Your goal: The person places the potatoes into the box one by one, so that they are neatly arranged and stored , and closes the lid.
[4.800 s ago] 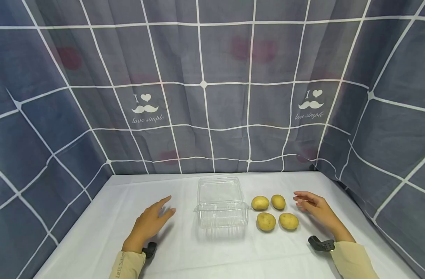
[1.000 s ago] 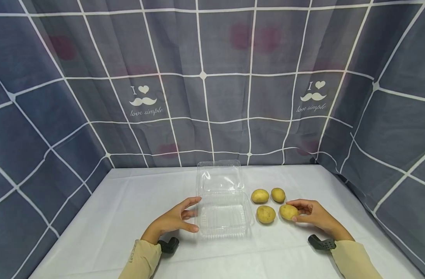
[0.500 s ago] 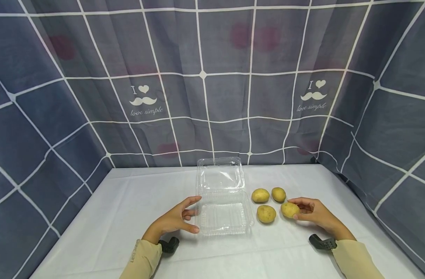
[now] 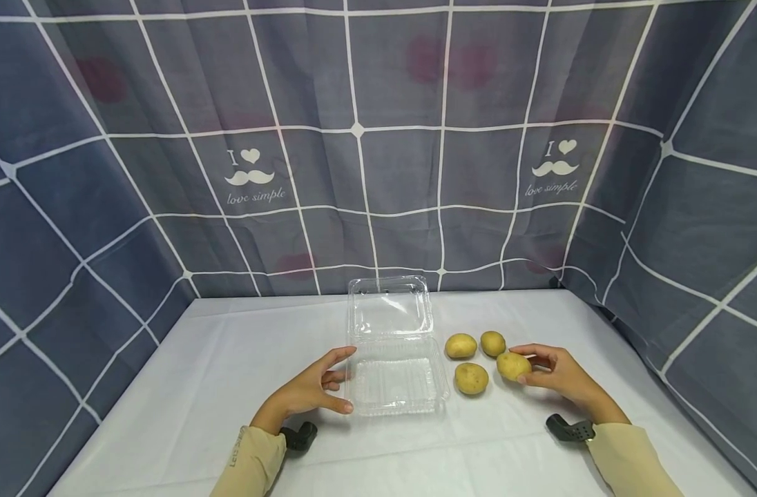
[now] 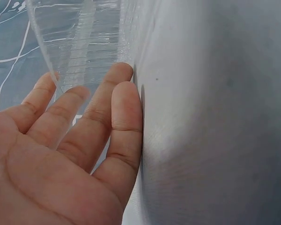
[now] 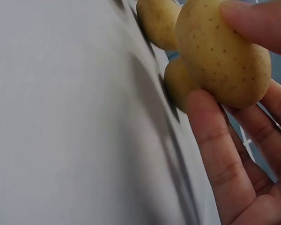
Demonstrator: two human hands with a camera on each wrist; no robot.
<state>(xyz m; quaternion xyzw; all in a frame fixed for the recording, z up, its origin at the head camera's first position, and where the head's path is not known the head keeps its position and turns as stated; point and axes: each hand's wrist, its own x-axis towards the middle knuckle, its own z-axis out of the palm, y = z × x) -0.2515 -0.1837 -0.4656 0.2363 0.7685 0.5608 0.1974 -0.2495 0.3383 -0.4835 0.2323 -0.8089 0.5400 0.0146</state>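
Note:
My right hand (image 4: 555, 371) grips a yellow potato (image 4: 513, 366) between thumb and fingers. In the right wrist view this potato (image 6: 225, 56) is lifted off the white cloth, with two other potatoes behind it. My left hand (image 4: 307, 390) rests at the left side of a clear plastic clamshell box (image 4: 394, 383), its fingers mostly straight and touching or very near the wall. The box's lid (image 4: 389, 307) stands raised at the back. In the left wrist view the fingertips (image 5: 124, 101) lie against the ribbed box wall (image 5: 79, 42).
Three more potatoes lie right of the box: one at the back left (image 4: 461, 346), one at the back right (image 4: 493, 343) and one in front (image 4: 471, 379). A white cloth (image 4: 478, 455) covers the table. A dark checked curtain (image 4: 403, 172) encloses the back and sides.
My left hand has come right to the box, and the lid is tipped further back. My right hand has taken hold of the front right potato and raised it slightly.

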